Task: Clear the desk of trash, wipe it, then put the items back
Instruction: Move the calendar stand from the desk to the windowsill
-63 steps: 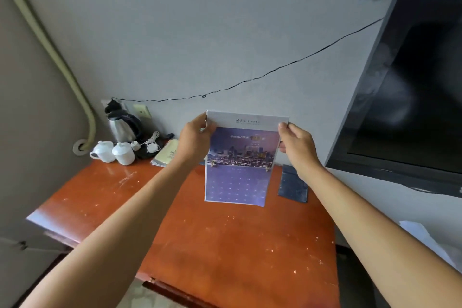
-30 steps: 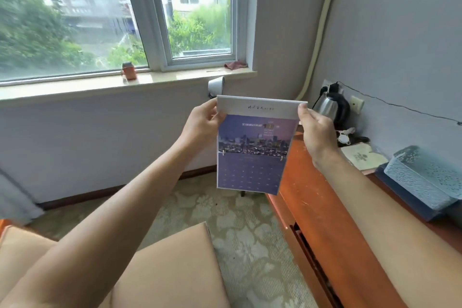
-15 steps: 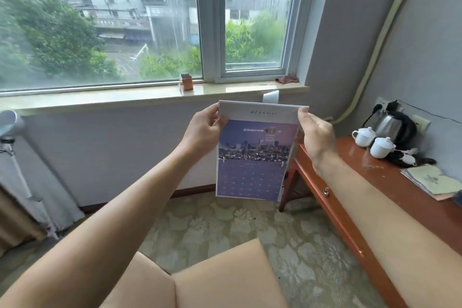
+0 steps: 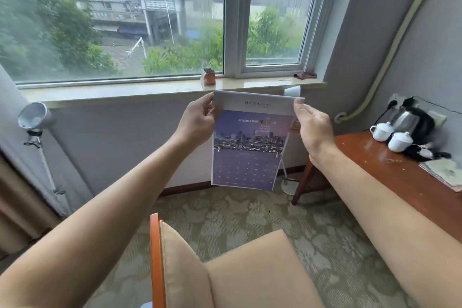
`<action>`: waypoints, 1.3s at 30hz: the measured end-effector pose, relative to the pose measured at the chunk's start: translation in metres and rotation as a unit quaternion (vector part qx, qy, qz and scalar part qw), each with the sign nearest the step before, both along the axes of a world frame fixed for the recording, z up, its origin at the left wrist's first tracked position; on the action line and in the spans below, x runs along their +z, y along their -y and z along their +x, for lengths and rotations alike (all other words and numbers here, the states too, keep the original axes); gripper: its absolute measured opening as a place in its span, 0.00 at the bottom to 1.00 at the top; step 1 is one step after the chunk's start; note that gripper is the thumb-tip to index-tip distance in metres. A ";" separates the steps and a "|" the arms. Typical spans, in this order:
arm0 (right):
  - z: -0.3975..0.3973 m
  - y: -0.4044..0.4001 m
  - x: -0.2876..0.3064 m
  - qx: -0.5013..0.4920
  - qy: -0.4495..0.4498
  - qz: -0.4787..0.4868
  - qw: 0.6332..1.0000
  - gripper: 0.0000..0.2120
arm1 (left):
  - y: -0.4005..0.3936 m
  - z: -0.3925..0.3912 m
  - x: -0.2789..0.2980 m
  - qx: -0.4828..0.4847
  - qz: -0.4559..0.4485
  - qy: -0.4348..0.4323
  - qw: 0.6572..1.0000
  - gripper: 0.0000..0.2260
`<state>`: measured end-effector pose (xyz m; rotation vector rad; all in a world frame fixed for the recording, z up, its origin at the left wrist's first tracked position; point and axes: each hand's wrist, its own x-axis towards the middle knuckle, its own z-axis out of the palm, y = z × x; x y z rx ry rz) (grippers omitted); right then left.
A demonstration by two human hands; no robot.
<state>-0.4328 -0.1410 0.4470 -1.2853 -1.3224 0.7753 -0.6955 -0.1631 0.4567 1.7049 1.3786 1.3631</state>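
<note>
Nearer now: armchair (image 4: pixel 250 270), perhaps carpet (image 4: pixel 225 210).

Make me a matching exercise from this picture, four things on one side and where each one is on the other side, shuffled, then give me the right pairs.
Things:
1. calendar
2. white lidded cups
3. small orange box
4. armchair

Places:
A. on the windowsill
B. on the desk, in front of the kettle
C. on the carpet, below the arms
D. in the air, pinched at its top corners by the left hand and right hand

Pairs: 1-D, 2-B, 3-A, 4-C
</note>
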 end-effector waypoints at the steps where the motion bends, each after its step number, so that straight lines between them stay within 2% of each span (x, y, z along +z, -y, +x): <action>1: 0.000 0.004 0.002 0.005 -0.004 0.000 1.000 0.23 | 0.005 0.000 0.001 0.003 -0.002 0.004 1.000 0.12; 5: 0.011 0.017 0.002 0.019 -0.007 -0.007 1.000 0.17 | 0.023 0.012 0.006 0.001 0.003 0.001 1.000 0.11; 10: 0.029 0.027 0.004 0.011 -0.017 0.006 1.000 0.24 | 0.030 0.027 0.003 -0.004 0.002 -0.010 1.000 0.13; 15: 0.051 0.030 0.002 -0.020 -0.023 -0.006 1.000 0.19 | 0.019 0.055 0.003 -0.021 -0.006 0.008 1.000 0.13; 20: 0.092 0.020 -0.007 -0.028 -0.049 -0.020 0.998 0.32 | 0.004 0.098 -0.004 -0.037 -0.011 0.014 0.999 0.12; 24: 0.144 0.001 -0.016 -0.034 -0.055 -0.035 0.997 0.29 | -0.008 0.150 -0.010 -0.032 -0.015 0.011 0.999 0.13; 28: 0.213 -0.029 -0.023 -0.008 -0.038 -0.037 0.999 0.32 | -0.025 0.219 -0.017 -0.008 -0.017 0.021 1.000 0.13; 33: 0.307 -0.050 -0.018 0.043 -0.030 -0.046 0.998 0.21 | -0.043 0.315 -0.021 0.030 -0.032 0.039 0.998 0.14; 39: 0.383 -0.081 -0.011 0.068 -0.016 -0.046 0.997 0.26 | -0.059 0.388 -0.014 0.052 -0.037 0.036 0.997 0.14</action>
